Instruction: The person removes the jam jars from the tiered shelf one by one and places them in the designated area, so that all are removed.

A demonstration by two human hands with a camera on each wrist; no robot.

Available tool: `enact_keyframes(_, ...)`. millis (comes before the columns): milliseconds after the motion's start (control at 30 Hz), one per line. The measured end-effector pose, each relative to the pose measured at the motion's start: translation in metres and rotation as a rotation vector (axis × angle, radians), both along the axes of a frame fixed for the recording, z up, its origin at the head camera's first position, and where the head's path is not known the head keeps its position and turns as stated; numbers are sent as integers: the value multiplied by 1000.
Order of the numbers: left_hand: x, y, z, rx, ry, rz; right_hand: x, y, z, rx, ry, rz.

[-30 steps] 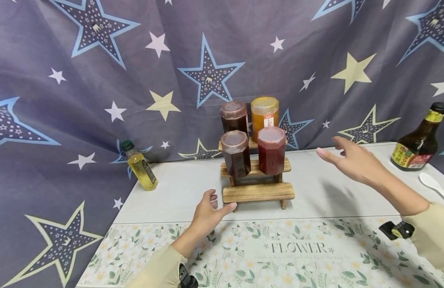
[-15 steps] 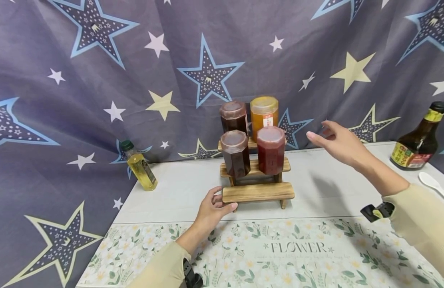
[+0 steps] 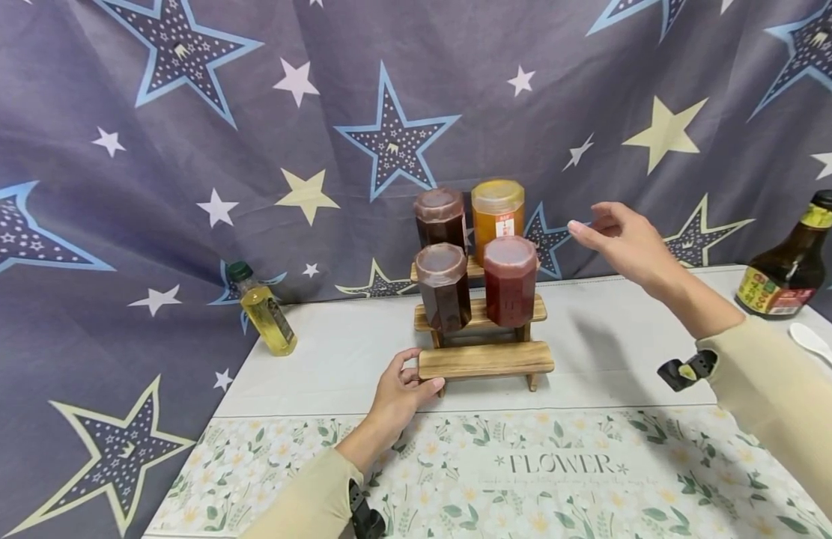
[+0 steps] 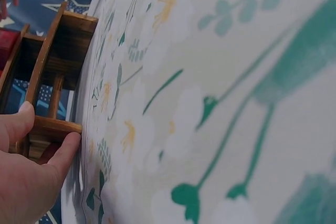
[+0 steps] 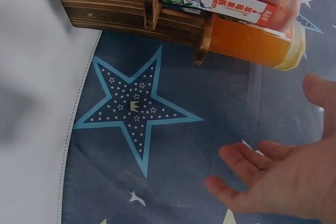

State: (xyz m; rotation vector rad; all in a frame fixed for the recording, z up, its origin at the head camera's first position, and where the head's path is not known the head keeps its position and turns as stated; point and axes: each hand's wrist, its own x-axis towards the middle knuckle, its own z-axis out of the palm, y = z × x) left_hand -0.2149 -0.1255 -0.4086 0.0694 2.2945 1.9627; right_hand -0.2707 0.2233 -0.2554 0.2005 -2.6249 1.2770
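A three-step wooden rack bears several lidded jars on its upper two steps. On the middle step are a dark jar and a red jar; behind them stand another dark jar and an orange jar. My left hand grips the left end of the rack's bottom step; in the left wrist view its thumb and a finger touch the wood there. Raised to the right of the jars, my right hand holds nothing, its fingers loosely bent and apart from the orange jar.
An oil bottle with a green cap stands at the left. To the far right are a dark sauce bottle and a white spoon. A star-patterned curtain hangs behind the table, whose front part has a flowered cover.
My left hand has moved slightly right and closed on the end of the rack's bottom step. My right hand has come up and left, nearer the orange jar.
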Motion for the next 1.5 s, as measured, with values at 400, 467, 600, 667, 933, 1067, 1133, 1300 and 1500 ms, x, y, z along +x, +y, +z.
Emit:
enact_keyframes(400, -1, 1, 0, 69, -13, 1, -23, -23, 16, -117, 26, 113)
enact_keyframes(467, 0, 1, -1, 71, -9, 2, -27, -28, 18, -122, 25, 131)
enact_keyframes(600, 0, 1, -1, 70, -9, 5, -34, -42, 21, -123, 10, 165)
enact_keyframes(667, 1, 1, -1, 70, -8, 3, -37, -47, 23, -124, 2, 175)
enact_keyframes(933, 0, 1, 0, 93, -17, -4, -49, -63, 31, -125, -32, 216)
enact_keyframes(1067, 0, 1, 0, 99, -20, -5, -57, -69, 33, -132, -37, 247)
enact_keyframes(1133, -1, 1, 0, 101, -21, -6, -59, -73, 32, -130, -28, 257)
enact_keyframes(1300, -1, 1, -1, 96, -25, -5, -62, -78, 29, -133, -3, 244)
enact_keyframes(1500, -2, 1, -1, 89, -28, 5, -61, -79, 26, -185, 5, 240)
